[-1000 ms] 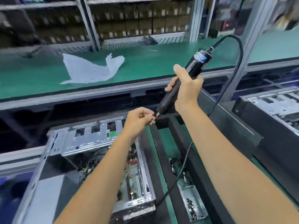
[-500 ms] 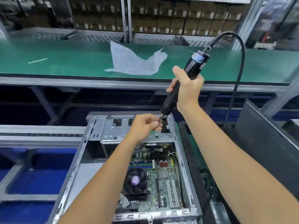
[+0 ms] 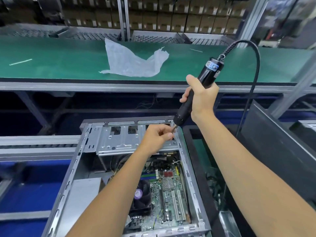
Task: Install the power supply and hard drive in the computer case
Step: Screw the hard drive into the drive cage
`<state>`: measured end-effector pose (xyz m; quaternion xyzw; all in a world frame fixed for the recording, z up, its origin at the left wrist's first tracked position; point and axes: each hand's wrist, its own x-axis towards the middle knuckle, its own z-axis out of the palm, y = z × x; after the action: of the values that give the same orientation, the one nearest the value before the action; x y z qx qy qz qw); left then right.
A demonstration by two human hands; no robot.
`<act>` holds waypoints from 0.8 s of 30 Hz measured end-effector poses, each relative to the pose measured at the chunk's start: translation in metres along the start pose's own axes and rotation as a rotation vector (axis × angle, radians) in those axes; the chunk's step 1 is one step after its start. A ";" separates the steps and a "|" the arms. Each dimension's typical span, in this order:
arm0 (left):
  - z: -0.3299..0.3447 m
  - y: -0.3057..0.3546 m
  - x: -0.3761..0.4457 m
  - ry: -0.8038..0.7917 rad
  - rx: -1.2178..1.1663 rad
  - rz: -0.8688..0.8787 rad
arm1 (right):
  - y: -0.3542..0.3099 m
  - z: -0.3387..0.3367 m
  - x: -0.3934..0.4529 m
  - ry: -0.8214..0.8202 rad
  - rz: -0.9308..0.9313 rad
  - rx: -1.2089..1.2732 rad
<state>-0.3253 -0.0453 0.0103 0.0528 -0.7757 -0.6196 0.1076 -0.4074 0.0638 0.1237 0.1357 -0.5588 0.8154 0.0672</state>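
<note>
An open grey computer case (image 3: 71, 170) lies below me, with its motherboard (image 3: 168, 194) and a black fan (image 3: 142, 195) exposed. A metal drive cage (image 3: 123, 139) spans the case's far end. My right hand (image 3: 203, 98) grips a black electric screwdriver (image 3: 205, 77), tilted with its bit down at the cage's right corner. My left hand (image 3: 159, 137) pinches something small at the bit's tip; the thing itself is hidden by my fingers. No power supply or hard drive shows plainly.
The screwdriver's black cable (image 3: 254, 65) arcs up and down to the right. A crumpled clear plastic bag (image 3: 133, 64) lies on the green bench (image 3: 51, 62) behind. A dark tray (image 3: 201, 151) stands right of the case. Cardboard boxes (image 3: 162, 17) fill shelves at the back.
My view has swung so that the case is now centred below me. Both hands have dropped slightly toward the cage's right corner, still together at the screwdriver's tip.
</note>
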 end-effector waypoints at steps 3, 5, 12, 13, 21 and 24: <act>0.002 -0.002 0.002 -0.012 -0.013 -0.042 | 0.003 -0.006 0.000 -0.006 -0.001 -0.002; 0.003 -0.003 0.004 -0.042 -0.036 -0.070 | 0.005 -0.009 0.001 -0.005 -0.004 -0.001; 0.006 -0.003 0.004 -0.104 -0.092 -0.054 | 0.007 -0.012 0.003 0.034 0.048 0.053; 0.007 -0.003 0.004 -0.106 -0.084 -0.045 | 0.008 -0.012 0.003 0.027 0.051 0.044; 0.015 -0.011 0.010 -0.137 0.040 -0.010 | 0.016 -0.008 -0.004 -0.157 -0.021 -0.083; 0.013 -0.012 0.012 -0.133 0.083 0.007 | 0.018 -0.008 -0.002 -0.180 -0.016 -0.091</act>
<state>-0.3404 -0.0382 -0.0031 0.0134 -0.8064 -0.5886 0.0558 -0.4113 0.0646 0.1042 0.2096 -0.5978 0.7732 0.0292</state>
